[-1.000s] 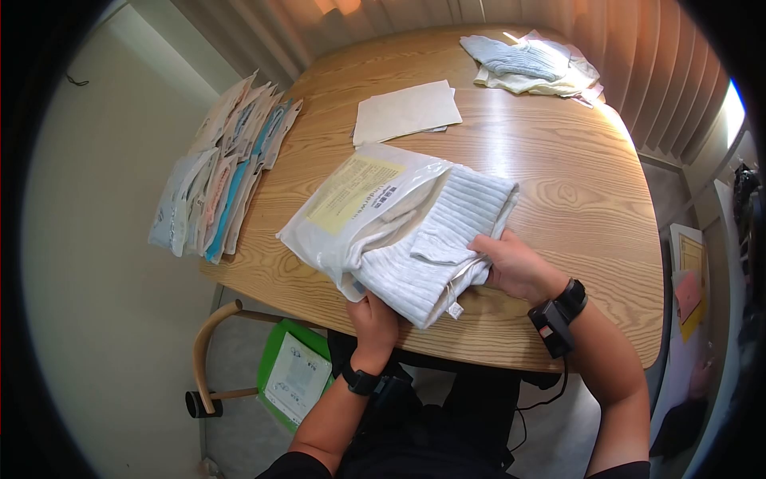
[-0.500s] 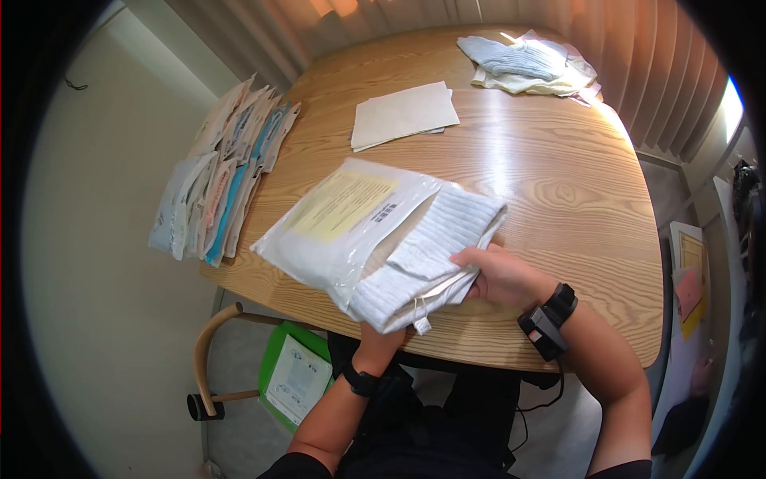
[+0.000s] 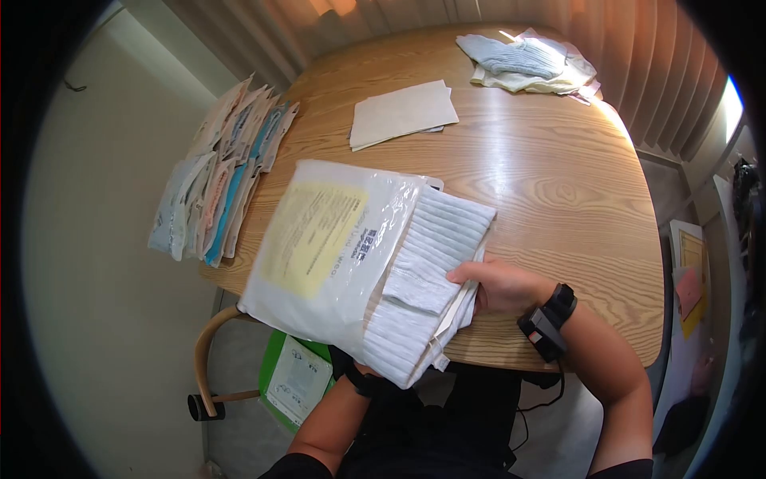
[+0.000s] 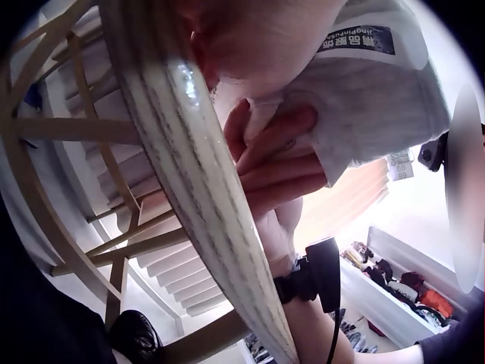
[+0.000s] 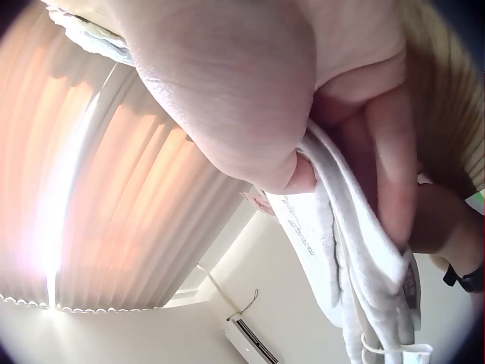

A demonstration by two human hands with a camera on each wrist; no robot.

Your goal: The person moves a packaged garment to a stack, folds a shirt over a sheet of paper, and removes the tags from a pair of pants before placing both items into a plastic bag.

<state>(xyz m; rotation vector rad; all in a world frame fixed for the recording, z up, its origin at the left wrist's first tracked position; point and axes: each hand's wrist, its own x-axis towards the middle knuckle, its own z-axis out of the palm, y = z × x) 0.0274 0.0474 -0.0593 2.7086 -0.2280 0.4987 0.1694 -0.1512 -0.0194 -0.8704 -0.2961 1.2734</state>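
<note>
A folded light-grey ribbed garment (image 3: 407, 319) sticks partly out of a clear plastic packaging bag (image 3: 383, 180) with a yellow printed panel. My right hand (image 3: 511, 285) grips the garment's exposed edge, thumb on top; in the right wrist view its layers (image 5: 348, 205) pass between thumb and fingers. A small white tag (image 3: 440, 363) dangles from the garment's near side. Beneath the near edge of the bag is my left hand (image 4: 265, 34), hidden in the head view except around the wrist; its fingers do not show. Bag and garment tilt over the table's front edge.
Several packed garment bags (image 3: 211, 191) stand stacked at the table's left. Pale flat sheets (image 3: 403, 114) lie toward the back. Loose folded clothes (image 3: 527, 68) sit at the far right corner. A wooden chair (image 3: 209, 339) and a green seat (image 3: 271, 371) are below the front edge.
The bag has turned and tipped, its printed face now fuller to view and its near edge lower. My left hand has gone under it. My right hand keeps hold of the garment.
</note>
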